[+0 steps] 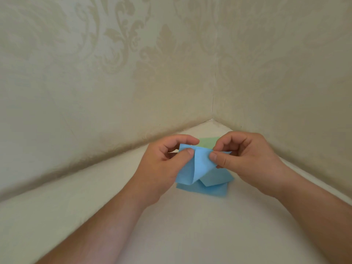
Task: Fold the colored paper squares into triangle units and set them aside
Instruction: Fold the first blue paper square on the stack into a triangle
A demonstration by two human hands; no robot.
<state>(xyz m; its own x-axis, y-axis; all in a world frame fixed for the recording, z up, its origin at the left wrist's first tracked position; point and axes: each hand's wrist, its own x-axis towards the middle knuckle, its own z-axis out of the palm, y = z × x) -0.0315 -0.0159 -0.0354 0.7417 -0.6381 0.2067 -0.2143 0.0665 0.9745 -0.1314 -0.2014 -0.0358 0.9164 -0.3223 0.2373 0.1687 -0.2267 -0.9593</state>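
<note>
So from my seat, both forearms came in from the bottom corners and met right over the blue paper square, which I'll use as the anchor for everything. My left hand sat on the left side of the blue paper square, fingers curled, with the thumb on the near face and the index finger arched over the top edge, pinching the sheet. My right hand mirrored it on the right side, thumb pressed on the front near the top and the other fingers curled behind, also pinching that same sheet. So both grips were closed on the paper, nothing loose.

The blue paper square itself was lifted off the surface, bowed in the middle with a soft fold running down between the two thumbs. Directly under it lay more blue sheets, poking out below its lower edge. Behind it, toward the wall corner, a green sheet peeked out between my fingers. All of it was on the white tabletop, tucked near the patterned wallpaper.
</note>
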